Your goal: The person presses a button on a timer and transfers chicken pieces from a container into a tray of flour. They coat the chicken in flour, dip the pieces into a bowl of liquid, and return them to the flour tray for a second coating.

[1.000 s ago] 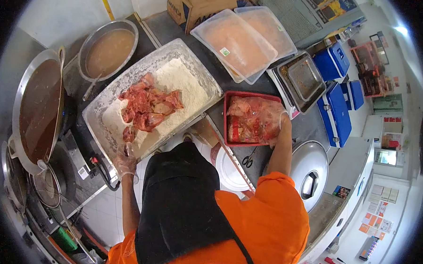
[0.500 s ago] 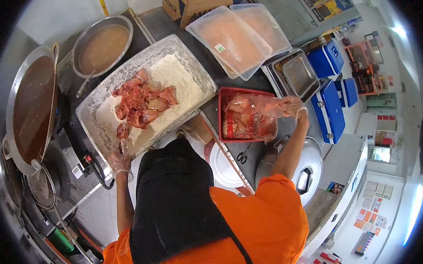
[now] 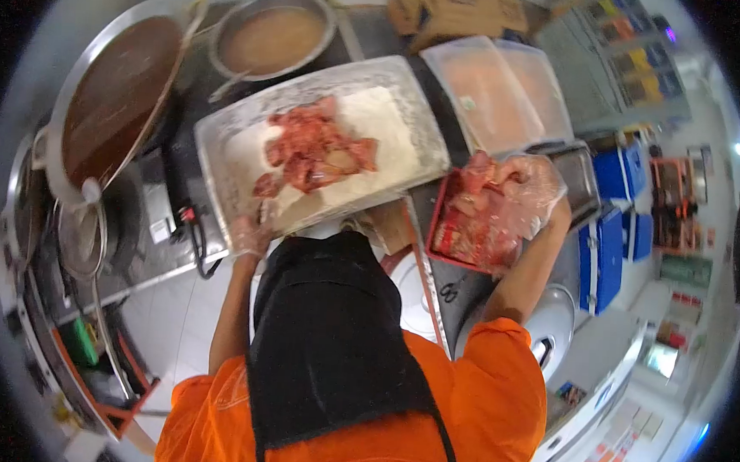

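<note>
Pieces of raw red meat (image 3: 320,142) lie in a heap on white powder (image 3: 383,116) in a large metal tray (image 3: 251,110). My left hand (image 3: 250,232), in a clear plastic glove, is at the tray's near-left edge, its fingers blurred. My right hand (image 3: 535,184), gloved too, is closed at the upper right of a red container (image 3: 443,226), gripping raw meat (image 3: 478,171) beside the plastic bag. More meat in clear plastic (image 3: 477,231) fills the container.
A pan of brown liquid (image 3: 116,96) and a bowl of cloudy liquid (image 3: 271,37) stand left and behind. Plastic lids (image 3: 483,95), a cardboard box (image 3: 458,12), scissors (image 3: 449,292), a round metal lid (image 3: 558,322) and blue coolers (image 3: 602,258) surround the work area.
The view has turned, shifting the trays rightward. My right hand has moved over the red container and now holds meat. My left hand stays near the metal tray's edge.
</note>
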`<state>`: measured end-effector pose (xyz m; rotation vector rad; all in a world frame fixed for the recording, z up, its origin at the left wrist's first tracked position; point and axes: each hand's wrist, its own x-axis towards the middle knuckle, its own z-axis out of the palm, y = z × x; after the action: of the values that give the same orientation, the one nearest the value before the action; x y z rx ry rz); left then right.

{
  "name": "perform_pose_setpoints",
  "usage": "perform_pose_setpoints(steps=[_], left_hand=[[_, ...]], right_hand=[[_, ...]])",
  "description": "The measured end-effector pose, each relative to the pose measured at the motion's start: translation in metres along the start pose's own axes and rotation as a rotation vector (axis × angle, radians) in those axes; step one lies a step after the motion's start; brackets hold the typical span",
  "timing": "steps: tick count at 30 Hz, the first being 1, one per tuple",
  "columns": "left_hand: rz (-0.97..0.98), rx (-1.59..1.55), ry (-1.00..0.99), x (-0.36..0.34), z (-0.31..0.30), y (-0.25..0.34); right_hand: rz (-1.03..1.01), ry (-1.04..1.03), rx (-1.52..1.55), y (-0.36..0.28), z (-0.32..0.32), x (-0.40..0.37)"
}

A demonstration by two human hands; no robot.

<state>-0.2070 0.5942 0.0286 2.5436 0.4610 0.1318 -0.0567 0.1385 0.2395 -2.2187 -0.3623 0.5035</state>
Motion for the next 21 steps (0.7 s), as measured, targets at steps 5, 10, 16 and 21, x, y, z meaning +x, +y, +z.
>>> perform_pose_setpoints(steps=[5,10,16,21], left_hand=[[-0.073,-0.045,-0.057,0.0,0.005,-0.012],[-0.063,-0.088,-0.106,-0.001,-0.027,0.01],[-0.302,-0.293,-0.27,0.015,-0.029,0.009],[-0.361,-0.108,-0.484,0.076,0.018,-0.024]], right_hand=[[0.19,-0.194,-0.052,-0.023,0.092,0.09],[0.023,-0.061,-0.209,-0.012,0.147,0.119],[0.547,-0.079,0.135,0.064,0.174,0.168],[0.367,-0.071,-0.74,0.145,0.186,0.22]])
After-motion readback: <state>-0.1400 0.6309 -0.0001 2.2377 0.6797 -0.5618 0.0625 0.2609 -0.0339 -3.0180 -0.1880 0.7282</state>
